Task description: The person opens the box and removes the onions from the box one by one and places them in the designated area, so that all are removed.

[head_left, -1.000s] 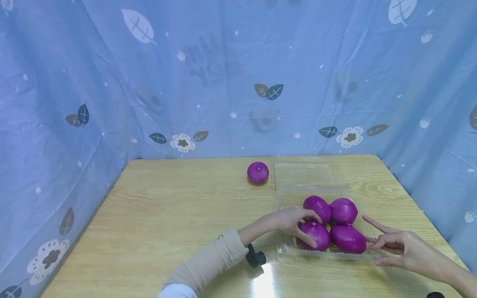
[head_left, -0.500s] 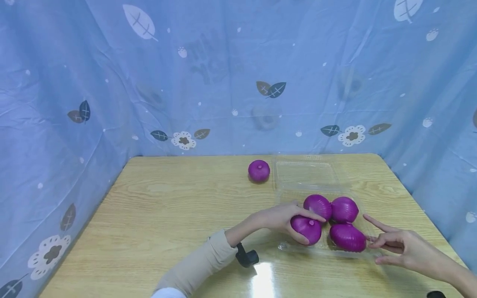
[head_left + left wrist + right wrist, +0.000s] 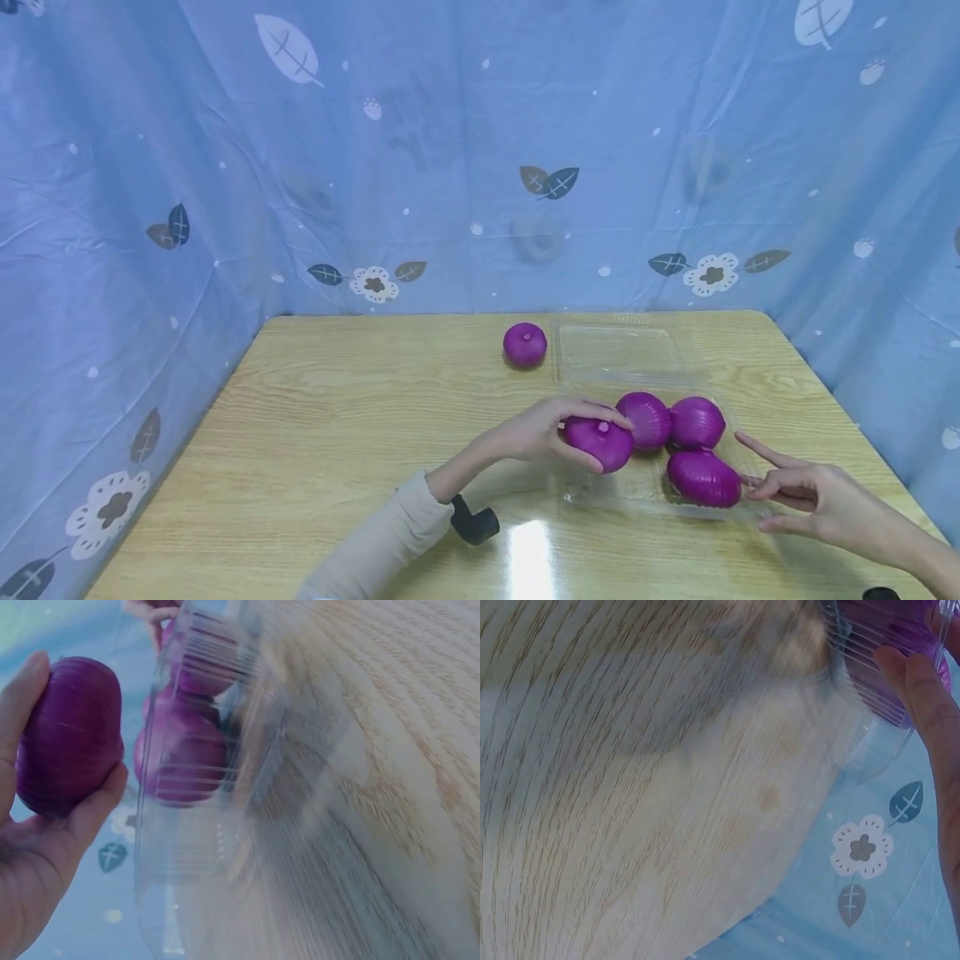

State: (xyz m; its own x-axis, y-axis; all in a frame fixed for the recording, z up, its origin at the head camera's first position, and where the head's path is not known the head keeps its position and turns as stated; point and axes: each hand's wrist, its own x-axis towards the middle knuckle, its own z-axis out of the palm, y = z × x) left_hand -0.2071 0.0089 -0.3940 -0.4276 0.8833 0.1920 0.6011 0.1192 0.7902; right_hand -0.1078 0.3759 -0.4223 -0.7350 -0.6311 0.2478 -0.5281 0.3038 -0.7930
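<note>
My left hand (image 3: 534, 429) grips a purple onion (image 3: 600, 446), thumb on one side and fingers on the other. In the left wrist view that onion (image 3: 71, 739) is raised beside the wall of a clear plastic clamshell box (image 3: 161, 892). Three more onions sit inside the box: one at the back left (image 3: 643, 422), one at the back right (image 3: 697, 423) and one at the front right (image 3: 703, 479). My right hand (image 3: 817, 504) rests against the box's right side with its index finger extended. In the right wrist view its fingertips (image 3: 891, 664) touch the ribbed wall.
Another purple onion (image 3: 525, 345) stands on the wooden table (image 3: 360, 417), left of the box's opened lid (image 3: 622, 350). A blue printed curtain (image 3: 450, 167) surrounds the back and sides. A black wrist camera (image 3: 476, 525) hangs under the left forearm.
My left hand has lifted the front-left onion from its spot and carried it left and slightly back, toward the box's left edge. My right hand has stayed at the box's right side.
</note>
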